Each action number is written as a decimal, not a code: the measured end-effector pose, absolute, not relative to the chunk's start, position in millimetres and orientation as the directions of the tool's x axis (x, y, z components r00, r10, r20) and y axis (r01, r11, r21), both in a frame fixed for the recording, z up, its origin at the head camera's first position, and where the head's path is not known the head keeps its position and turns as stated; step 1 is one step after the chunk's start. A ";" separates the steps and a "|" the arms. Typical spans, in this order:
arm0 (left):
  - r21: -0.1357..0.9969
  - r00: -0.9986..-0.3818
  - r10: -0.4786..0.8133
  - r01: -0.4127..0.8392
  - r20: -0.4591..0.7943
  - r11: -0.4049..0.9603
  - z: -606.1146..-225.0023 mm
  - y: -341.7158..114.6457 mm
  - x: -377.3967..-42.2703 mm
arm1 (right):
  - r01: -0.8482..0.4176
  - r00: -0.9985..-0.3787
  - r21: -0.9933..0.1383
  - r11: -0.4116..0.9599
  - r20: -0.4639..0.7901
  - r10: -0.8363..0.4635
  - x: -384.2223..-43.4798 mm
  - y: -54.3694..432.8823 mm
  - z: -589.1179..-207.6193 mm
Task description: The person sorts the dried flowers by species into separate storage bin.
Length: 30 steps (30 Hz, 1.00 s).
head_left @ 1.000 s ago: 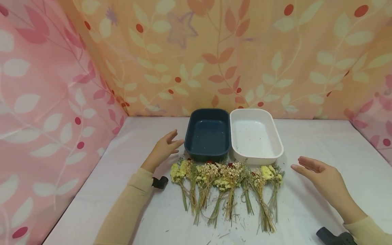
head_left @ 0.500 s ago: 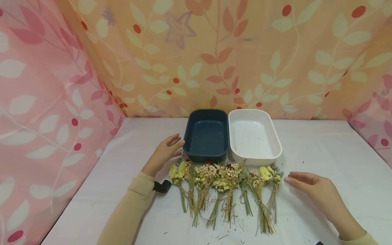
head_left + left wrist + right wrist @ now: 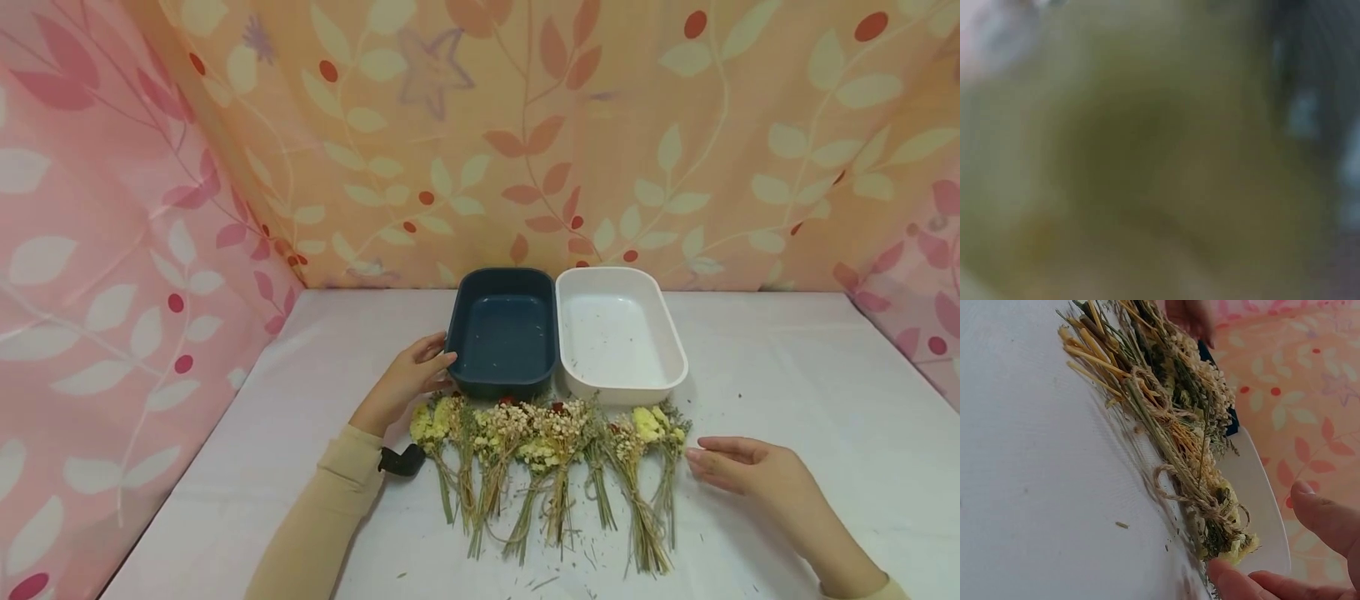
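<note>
My left hand (image 3: 405, 379) is at the left side of a navy blue rectangular tray (image 3: 451, 333), its thumb tip overlapping the rim. Whether it touches the tray I cannot tell. The left wrist view is blurred olive-green. In front of the trays lies a row of several dried flower bunches (image 3: 558, 425), tied with twine, blooms towards the trays and stems towards me. My right hand (image 3: 761, 479) hovers with loose fingers just right of the last bunch (image 3: 667, 467), holding nothing. In the right wrist view its fingertips (image 3: 1235, 584) are close to that bunch's yellow blooms (image 3: 1235, 547).
A white rectangular tray (image 3: 675, 333) stands against the navy one, with small crumbs in it. Stem scraps (image 3: 545, 583) are strewn on the white tabletop (image 3: 787, 358). Patterned cloth walls (image 3: 480, 167) rise behind and at the sides. A black wrist device (image 3: 402, 460) sits by my left wrist.
My right hand has moved down and left to beside the rightmost bunch. The left hand has edged slightly closer to the navy tray's rim. The trays and bunches keep their arrangement.
</note>
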<state>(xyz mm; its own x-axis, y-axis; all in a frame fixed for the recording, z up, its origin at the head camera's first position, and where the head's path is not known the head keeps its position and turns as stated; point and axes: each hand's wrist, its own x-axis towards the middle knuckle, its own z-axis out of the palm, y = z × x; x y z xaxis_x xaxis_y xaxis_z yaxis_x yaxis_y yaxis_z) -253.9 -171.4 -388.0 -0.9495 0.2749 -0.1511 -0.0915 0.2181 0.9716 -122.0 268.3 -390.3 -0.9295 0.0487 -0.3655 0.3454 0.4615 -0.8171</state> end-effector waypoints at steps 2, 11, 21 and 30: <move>0.974 -0.949 0.277 -0.092 -0.148 0.207 -389.3 -171.7 -254.4 | 0.352 -0.927 -0.821 0.450 -0.373 0.046 -121.6 267.2 -391.5; 0.983 -0.951 0.284 -0.072 -0.119 0.171 -388.9 -170.9 -256.3 | 0.367 -0.920 -0.829 0.422 -0.389 0.036 -120.0 262.7 -393.8; 0.981 -0.950 0.270 -0.115 -0.154 0.155 -393.6 -169.2 -253.8 | 0.384 -0.914 -0.856 0.345 -0.405 0.014 -118.2 258.5 -405.1; 0.980 -0.947 0.279 -0.116 -0.158 0.163 -392.5 -169.4 -253.4 | 0.374 -0.909 -0.890 0.261 -0.408 -0.087 -117.2 256.0 -411.3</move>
